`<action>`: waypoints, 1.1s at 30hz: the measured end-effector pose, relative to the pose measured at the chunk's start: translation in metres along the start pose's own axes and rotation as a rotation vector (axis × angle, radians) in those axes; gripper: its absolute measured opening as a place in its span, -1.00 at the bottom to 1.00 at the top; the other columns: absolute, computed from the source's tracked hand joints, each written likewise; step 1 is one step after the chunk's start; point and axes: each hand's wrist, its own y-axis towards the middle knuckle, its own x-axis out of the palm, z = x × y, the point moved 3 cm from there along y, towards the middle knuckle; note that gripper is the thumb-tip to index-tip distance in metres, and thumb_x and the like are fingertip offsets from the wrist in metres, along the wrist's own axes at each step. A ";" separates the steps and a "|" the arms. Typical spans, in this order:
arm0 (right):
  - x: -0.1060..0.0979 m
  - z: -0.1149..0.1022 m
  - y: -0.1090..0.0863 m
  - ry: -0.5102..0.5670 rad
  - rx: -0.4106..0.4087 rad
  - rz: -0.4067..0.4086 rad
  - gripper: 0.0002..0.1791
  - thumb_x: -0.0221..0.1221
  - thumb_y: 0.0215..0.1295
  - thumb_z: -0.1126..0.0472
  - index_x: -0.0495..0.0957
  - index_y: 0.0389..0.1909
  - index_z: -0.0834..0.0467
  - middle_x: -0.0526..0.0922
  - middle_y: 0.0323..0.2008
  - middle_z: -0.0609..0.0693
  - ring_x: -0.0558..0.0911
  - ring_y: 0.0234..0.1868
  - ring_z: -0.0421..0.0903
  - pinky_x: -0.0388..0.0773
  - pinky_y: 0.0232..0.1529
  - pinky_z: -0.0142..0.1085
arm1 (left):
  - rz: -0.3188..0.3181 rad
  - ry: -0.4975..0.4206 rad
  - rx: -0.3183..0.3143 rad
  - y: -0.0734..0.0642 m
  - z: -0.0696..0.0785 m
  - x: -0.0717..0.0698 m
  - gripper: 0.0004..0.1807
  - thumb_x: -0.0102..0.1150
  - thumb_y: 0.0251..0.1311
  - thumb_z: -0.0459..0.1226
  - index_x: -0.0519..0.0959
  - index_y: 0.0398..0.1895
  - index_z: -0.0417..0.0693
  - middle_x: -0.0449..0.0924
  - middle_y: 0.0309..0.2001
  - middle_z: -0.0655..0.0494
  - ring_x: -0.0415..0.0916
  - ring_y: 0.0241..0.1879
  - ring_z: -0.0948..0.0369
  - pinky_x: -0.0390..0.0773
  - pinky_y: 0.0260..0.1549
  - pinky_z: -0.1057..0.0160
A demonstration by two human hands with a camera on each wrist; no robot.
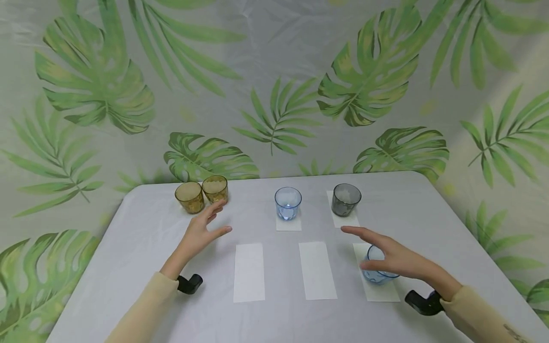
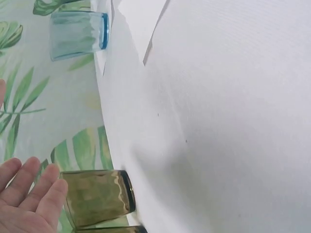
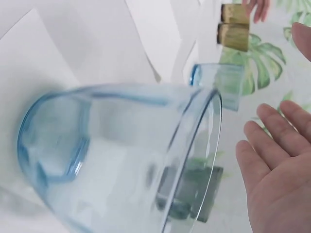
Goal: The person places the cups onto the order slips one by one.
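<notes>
My left hand (image 1: 198, 239) hovers over the table's left half, fingers extended and thumb apart, holding nothing. Just beyond its fingertips stand two amber glasses, one (image 1: 189, 198) at the left and another (image 1: 216, 189) beside it; the left wrist view shows the nearer amber glass (image 2: 99, 196) right by the fingers. On the right, my right hand (image 1: 399, 259) is spread above a clear blue glass (image 1: 376, 277) and partly hides it. That blue glass (image 3: 116, 145) fills much of the right wrist view, apart from the straight fingers (image 3: 272, 150). It stands upright on a white paper strip.
A second blue glass (image 1: 288, 204) and a grey glass (image 1: 346, 200) stand at the back, each on white paper. Two bare paper strips, a left one (image 1: 249, 272) and a right one (image 1: 318, 270), lie at the front middle. Leaf-patterned cloth (image 1: 274, 62) hangs behind the table.
</notes>
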 end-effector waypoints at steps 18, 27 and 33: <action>0.030 -0.008 0.021 0.051 -0.051 0.003 -0.24 0.26 0.26 0.12 0.17 0.43 0.09 0.23 0.39 0.00 0.20 0.39 -0.08 0.22 0.34 -0.25 | 0.094 0.068 -0.090 -0.022 -0.021 -0.045 -0.17 0.37 0.11 -0.27 0.18 0.40 -0.30 0.27 0.31 -0.24 0.25 0.29 -0.09 0.28 0.24 0.14; 0.042 -0.010 0.026 0.067 -0.016 0.000 -0.24 0.26 0.26 0.05 0.18 0.44 0.05 0.22 0.40 -0.03 0.20 0.39 0.02 0.20 0.35 -0.14 | 0.172 0.100 -0.103 -0.024 -0.031 -0.062 -0.20 0.35 0.12 -0.32 0.19 0.39 -0.34 0.25 0.32 -0.26 0.21 0.29 -0.15 0.27 0.25 0.07; 0.051 -0.011 0.028 0.077 -0.015 0.003 -0.24 0.26 0.26 0.09 0.18 0.43 0.09 0.24 0.39 0.03 0.21 0.37 0.12 0.21 0.34 -0.05 | 0.245 0.083 -0.056 -0.021 -0.038 -0.072 -0.19 0.37 0.06 -0.42 0.20 0.36 -0.39 0.24 0.32 -0.31 0.21 0.28 -0.19 0.26 0.25 -0.03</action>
